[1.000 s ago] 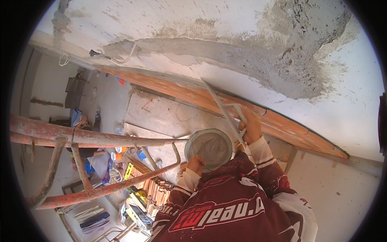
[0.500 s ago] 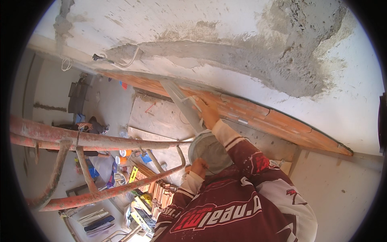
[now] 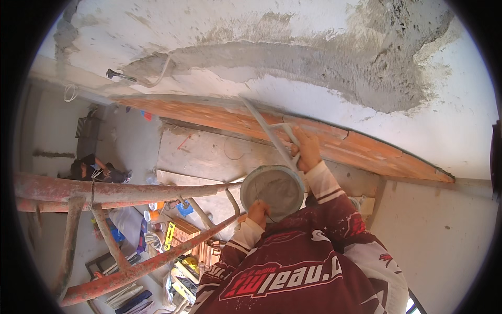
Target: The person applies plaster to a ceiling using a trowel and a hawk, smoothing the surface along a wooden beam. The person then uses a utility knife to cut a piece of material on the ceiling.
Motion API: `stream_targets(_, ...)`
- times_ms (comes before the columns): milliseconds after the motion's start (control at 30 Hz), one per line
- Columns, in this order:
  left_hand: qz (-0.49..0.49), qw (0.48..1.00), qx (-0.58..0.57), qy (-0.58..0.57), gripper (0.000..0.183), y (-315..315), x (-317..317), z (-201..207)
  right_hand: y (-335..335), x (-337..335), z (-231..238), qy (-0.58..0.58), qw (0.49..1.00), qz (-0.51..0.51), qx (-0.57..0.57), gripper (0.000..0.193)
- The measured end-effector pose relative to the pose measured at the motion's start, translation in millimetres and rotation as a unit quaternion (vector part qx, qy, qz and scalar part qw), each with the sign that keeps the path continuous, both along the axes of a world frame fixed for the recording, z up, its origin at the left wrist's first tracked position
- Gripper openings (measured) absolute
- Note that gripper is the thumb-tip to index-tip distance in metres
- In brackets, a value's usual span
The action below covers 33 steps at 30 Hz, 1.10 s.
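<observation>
My right hand (image 3: 308, 148) is closed round the handle of a long plastering trowel (image 3: 268, 129). Its grey blade is turned nearly edge-on, with the far tip close to the white wall above a red brick course (image 3: 334, 141). Below it, my left hand (image 3: 258, 213) grips the near left rim of a round bucket (image 3: 243, 189). Wet grey mortar (image 3: 280, 194) lies inside. The blade's near end reaches just above the bucket's far rim. Fresh grey patches (image 3: 246, 55) cover part of the wall ahead.
A rusty red scaffold frame (image 3: 136, 194) crosses on the left. On the floor far below are stacked bricks (image 3: 184, 234), a yellow level (image 3: 169, 235) and orange buckets (image 3: 151, 215). Another person (image 3: 99, 170) is down at the left. A cable (image 3: 157, 81) sticks out of the wall.
The trowel and my right hand have shifted right, and the blade has turned from flat to nearly edge-on. More of the bucket shows now. The view has shifted slightly.
</observation>
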State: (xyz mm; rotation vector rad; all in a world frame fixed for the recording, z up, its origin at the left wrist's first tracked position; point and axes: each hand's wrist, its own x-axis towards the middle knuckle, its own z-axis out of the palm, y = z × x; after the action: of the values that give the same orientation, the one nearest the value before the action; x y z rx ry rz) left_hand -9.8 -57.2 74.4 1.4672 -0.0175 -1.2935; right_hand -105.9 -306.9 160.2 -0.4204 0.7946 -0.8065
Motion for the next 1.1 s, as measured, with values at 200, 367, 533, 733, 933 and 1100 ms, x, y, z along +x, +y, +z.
stream_targets(200, -0.087, 0.989, -0.04, -0.116, 0.008, 0, 5, -1, -2, -57, 2, 0.028, 0.999, -0.005, -0.028, 0.027)
stream_targets(367, -0.022, 1.0, 0.015, 0.004, 0.009, -7, 5, 11, -1, -86, 13, 0.017, 0.999, 0.008, -0.034, 0.028)
stream_targets(533, -0.123, 0.981, -0.057, -0.137, 0.007, -1, 6, 2, -2, -113, 4, -0.007, 1.0, 0.001, -0.008, 0.029)
stream_targets(733, -0.367, 0.755, -0.11, -0.533, 0.005, 1, 13, 12, 0, -165, 7, 0.073, 0.983, 0.127, -0.115, 0.034)
stream_targets(933, -0.037, 0.999, -0.03, -0.013, 0.009, -10, -5, 4, 42, -140, -33, 0.326, 0.73, 0.406, -0.443, 0.034)
stream_targets(1100, 0.005, 0.998, -0.025, 0.063, 0.009, -16, -5, 16, 80, -87, -83, 0.474, 0.528, 0.448, -0.545, 0.024)
